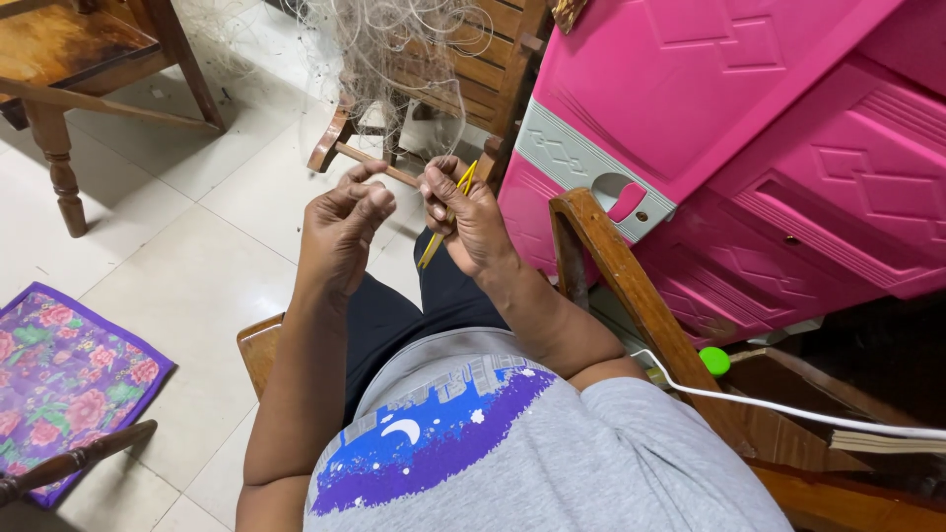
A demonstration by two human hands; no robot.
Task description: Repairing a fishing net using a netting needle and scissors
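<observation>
Your right hand (463, 219) is closed around a thin yellow netting needle (445, 217), tilted so its tip points up toward the pale fishing net (394, 44) hanging off the wooden chair (473, 69). Your left hand (345, 222) pinches its fingertips together, likely tensioning a strand too fine to see.

Light: bright, even indoor light on the pale floor tiles (187, 286).
Shadows: soft, under the wooden table (59, 59); lower right dark.
Focus: sharp centre; edges bend slightly.
</observation>
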